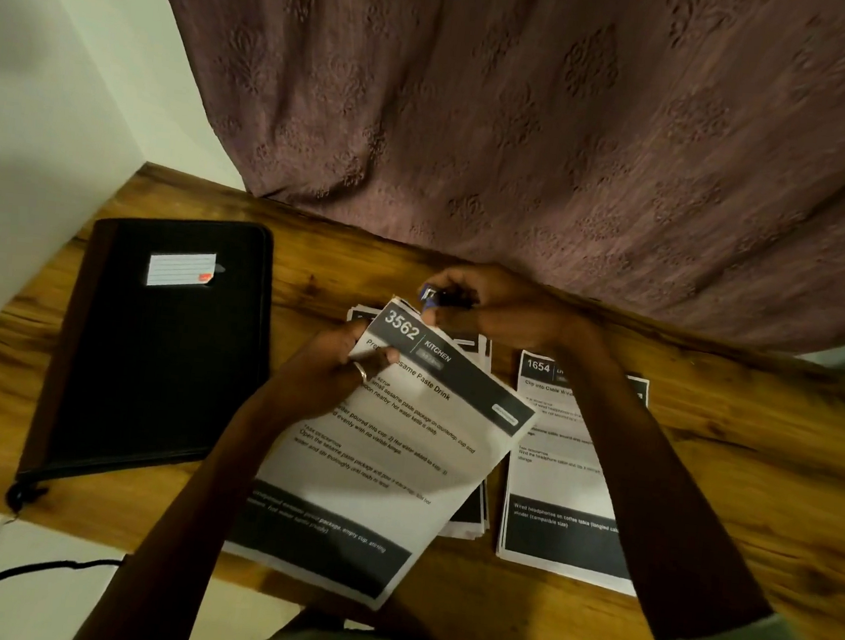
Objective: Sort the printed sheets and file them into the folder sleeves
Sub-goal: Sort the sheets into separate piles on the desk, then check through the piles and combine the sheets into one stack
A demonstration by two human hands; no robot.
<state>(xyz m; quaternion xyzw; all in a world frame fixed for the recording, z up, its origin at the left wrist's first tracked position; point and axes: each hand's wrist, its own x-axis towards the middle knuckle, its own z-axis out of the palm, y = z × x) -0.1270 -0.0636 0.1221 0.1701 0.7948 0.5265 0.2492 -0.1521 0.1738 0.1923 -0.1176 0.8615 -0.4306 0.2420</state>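
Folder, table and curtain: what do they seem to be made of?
Folder: black leather or an imitation, matte with a soft sheen, raised border and zip pull; the look leaves open which. Table: wood or wood-look laminate, glossy brown with dark grain streaks. Curtain: woven cloth, dull mauve, with a raised floral pattern and soft hanging folds.

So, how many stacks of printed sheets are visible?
3: held stack in the left hand, middle stack on the table beneath, right stack headed 1654. Others may be hidden.
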